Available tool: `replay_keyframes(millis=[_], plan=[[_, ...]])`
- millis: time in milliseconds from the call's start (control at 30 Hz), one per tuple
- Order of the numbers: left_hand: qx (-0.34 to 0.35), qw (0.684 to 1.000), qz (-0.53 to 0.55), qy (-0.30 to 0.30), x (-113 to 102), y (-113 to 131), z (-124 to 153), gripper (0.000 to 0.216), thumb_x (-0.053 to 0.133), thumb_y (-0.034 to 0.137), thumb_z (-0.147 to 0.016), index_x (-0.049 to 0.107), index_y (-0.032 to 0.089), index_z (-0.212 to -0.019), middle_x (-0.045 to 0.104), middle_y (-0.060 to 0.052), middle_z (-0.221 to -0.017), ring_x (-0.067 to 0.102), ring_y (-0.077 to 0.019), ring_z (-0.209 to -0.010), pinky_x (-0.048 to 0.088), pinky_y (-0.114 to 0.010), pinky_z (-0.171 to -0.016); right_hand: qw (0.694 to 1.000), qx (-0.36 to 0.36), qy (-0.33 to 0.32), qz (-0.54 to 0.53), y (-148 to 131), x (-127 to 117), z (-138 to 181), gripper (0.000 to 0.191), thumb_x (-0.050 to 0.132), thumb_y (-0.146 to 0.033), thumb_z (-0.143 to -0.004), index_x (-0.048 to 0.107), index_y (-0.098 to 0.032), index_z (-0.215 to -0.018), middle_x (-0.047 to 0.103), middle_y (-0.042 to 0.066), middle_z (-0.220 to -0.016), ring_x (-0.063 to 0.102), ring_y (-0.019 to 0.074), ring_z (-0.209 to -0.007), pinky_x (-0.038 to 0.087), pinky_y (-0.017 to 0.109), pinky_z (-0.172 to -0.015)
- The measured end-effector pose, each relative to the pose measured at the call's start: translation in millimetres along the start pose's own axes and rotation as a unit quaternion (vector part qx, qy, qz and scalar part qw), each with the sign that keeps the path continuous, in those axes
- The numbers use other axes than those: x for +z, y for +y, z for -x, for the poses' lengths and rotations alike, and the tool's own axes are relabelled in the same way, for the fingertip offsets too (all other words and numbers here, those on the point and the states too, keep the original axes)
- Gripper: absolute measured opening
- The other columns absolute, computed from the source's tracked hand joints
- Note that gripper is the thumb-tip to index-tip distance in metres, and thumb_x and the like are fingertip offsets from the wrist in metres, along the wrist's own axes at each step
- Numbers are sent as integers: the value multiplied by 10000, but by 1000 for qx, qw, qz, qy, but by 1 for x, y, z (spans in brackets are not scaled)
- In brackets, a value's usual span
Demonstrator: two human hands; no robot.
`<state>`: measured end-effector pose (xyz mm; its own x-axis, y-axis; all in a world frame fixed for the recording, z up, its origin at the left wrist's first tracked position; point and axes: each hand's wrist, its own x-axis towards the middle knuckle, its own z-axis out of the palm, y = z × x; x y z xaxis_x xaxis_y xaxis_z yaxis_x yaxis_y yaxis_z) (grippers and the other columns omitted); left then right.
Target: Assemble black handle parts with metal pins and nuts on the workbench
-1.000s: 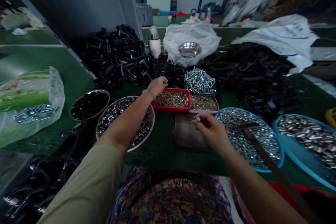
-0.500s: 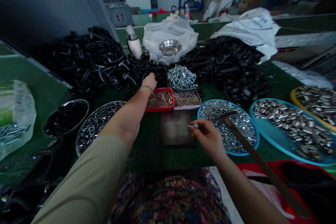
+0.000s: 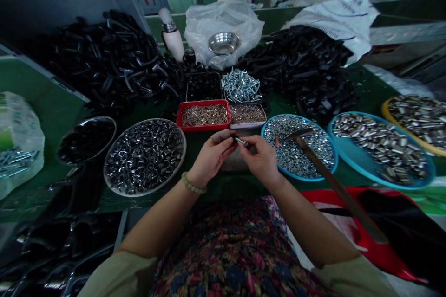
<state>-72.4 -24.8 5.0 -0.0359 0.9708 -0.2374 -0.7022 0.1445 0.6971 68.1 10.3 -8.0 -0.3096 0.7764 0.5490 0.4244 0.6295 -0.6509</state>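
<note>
Both of my hands meet in front of me over a flat metal plate [image 3: 232, 163] on the bench. Between the fingertips of my left hand [image 3: 212, 157] is a small black part [image 3: 235, 138], partly covered by the fingers. My right hand [image 3: 260, 157] pinches a small silver bolt [image 3: 241, 142], its end against the black part. Whether the bolt sits inside the black part cannot be made out. Just beyond the hands are a red tray [image 3: 202, 127] of small coppery pins and a pale tray [image 3: 248, 125] of similar tiny pieces.
A hammer [image 3: 334, 185] lies across a blue basin [image 3: 300, 179] of small metal pieces at right. Another blue basin [image 3: 364, 160] holds metal cylinders. At left stands a round tray [image 3: 114, 185] of shiny rings. Bolts [image 3: 240, 86], black parts [image 3: 310, 74] and a thermos [image 3: 173, 41] are behind.
My left hand has come back from the black tray behind the red one, bringing a small black part to my right hand. The right hand has moved slightly left and up; the view has shifted.
</note>
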Motion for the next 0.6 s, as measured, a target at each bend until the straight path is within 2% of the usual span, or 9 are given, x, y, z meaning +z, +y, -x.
replay_keyframes(millis=[133,233,267,333,433,500,600], plan=[[24,999,-32,-24,-2,-3,12,447,806,66,-600,705,197,-1015,708,-10,-1023,645,-114,-901,488,-244,-874,995,-40,-79,34,3,-3,10,206,546,-278,-886,677,-230,-1038,678,99,-879,622,243,-849,502,418,-811],[10,999,-34,-39,-8,0,26,413,798,106,-647,695,208,-1033,706,-15,-1004,655,-131,-896,494,-291,-892,990,18,-98,-102,4,-3,16,364,615,-340,-849,604,-273,-1208,643,76,-957,608,214,-835,519,384,-780],[-5,998,-26,-49,-10,2,32,370,790,125,-670,696,205,-1019,705,-19,-991,661,-139,-893,499,-311,-897,977,60,-102,-177,4,-3,19,431,636,-386,-833,566,-292,-1248,630,66,-990,607,201,-820,529,365,-747],[-44,996,-6,-71,-13,5,42,299,783,131,-688,698,187,-969,703,-25,-958,671,-149,-883,513,-333,-897,927,160,-118,-319,3,0,23,446,653,-469,-806,561,-301,-1208,624,47,-1003,611,179,-792,535,331,-691],[-96,992,20,-75,-14,6,50,278,780,106,-688,694,172,-943,703,-26,-930,676,-135,-863,528,-311,-881,844,281,-146,-433,-2,7,25,316,689,-504,-765,600,-267,-954,651,15,-906,617,154,-743,523,293,-661],[-109,992,28,-59,-13,4,52,298,771,94,-695,692,179,-970,704,-21,-929,679,-120,-839,534,-292,-869,817,325,-136,-456,-6,10,23,335,741,-499,-708,572,-253,-860,656,-3,-856,599,134,-681,512,272,-630],[-87,995,27,-34,-13,1,49,307,770,66,-678,698,173,-956,698,-7,-950,676,-105,-816,540,-272,-856,797,357,-134,-467,-13,11,20,370,738,-533,-688,559,-248,-839,643,-12,-821,563,118,-619,502,260,-590]])
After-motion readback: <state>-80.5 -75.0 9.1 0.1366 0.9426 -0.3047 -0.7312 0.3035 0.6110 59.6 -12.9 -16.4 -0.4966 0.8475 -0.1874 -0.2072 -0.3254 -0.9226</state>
